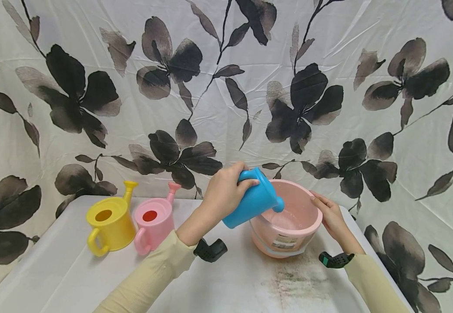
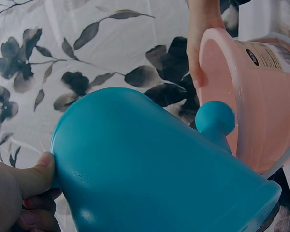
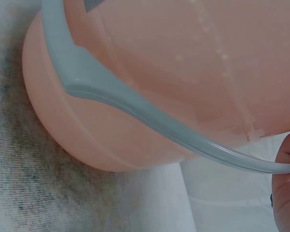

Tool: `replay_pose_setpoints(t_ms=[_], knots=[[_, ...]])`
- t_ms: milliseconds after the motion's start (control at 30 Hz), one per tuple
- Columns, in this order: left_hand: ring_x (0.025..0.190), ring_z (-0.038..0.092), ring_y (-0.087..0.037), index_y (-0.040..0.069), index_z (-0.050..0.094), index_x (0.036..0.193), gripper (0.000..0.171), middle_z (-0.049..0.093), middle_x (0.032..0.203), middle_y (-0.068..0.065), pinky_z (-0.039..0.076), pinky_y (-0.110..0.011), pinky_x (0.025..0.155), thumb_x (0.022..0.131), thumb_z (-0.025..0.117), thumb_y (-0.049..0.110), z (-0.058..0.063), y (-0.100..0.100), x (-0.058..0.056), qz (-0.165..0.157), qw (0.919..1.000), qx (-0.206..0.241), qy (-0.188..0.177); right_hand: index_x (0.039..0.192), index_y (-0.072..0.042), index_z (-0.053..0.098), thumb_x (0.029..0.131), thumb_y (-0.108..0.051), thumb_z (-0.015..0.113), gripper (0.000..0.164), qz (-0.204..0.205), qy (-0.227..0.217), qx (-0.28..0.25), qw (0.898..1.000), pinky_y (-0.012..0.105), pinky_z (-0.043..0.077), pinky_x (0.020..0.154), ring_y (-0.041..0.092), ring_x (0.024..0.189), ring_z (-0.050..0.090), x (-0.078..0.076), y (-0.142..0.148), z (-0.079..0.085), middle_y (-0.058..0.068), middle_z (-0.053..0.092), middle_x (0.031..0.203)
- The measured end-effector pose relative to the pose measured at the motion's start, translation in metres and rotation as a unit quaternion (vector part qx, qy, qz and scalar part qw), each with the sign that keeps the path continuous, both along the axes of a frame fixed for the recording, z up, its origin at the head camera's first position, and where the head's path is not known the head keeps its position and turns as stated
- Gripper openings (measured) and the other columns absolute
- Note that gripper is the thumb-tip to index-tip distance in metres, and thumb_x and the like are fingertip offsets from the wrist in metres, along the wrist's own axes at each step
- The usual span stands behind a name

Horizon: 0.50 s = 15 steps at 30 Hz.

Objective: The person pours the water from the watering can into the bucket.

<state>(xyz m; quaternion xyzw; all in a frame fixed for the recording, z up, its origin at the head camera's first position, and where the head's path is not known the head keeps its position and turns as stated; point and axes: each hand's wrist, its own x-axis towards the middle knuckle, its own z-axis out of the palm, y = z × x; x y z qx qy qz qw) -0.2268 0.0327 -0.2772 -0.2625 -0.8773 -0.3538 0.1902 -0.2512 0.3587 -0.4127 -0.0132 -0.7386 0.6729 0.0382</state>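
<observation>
My left hand (image 1: 226, 191) holds a blue watering can (image 1: 251, 200) by its handle. The can is tipped so that its round spout head (image 2: 215, 117) hangs over the near-left rim of a pink bucket (image 1: 285, 228). In the left wrist view, the thumb and curled fingers (image 2: 36, 181) are at the can's edge. My right hand (image 1: 332, 217) grips the bucket's right rim, and the bucket stands upright on the table. A grey handle (image 3: 135, 106) hangs down against the bucket's side in the right wrist view. No water is visible coming from the spout.
A yellow watering can (image 1: 114, 224) and a pink watering can (image 1: 157, 226) stand side by side on the left of the white table (image 1: 218, 287). Dark stains (image 1: 296, 282) mark the surface before the bucket. Floral cloth (image 1: 226, 108) hangs behind.
</observation>
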Motion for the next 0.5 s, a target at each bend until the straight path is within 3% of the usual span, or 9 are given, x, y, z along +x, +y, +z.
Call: replay_pose_setpoints(t_ms=[500], knots=[[0.084,0.067,-0.026,0.009,0.061,0.098,0.023,0.070,0.090,-0.011,0.053,-0.039,0.071,0.089,0.068,0.029,0.0001,-0.0028,0.0011,0.004,1.0000,0.003,-0.003,0.146,0.010,0.027,0.100,-0.028,0.050,0.063,-0.006,0.000,-0.003,1.000,0.011,0.049,0.082,-0.014,0.097,0.057,-0.0001,-0.0021,0.0002,-0.029,0.058,0.100]])
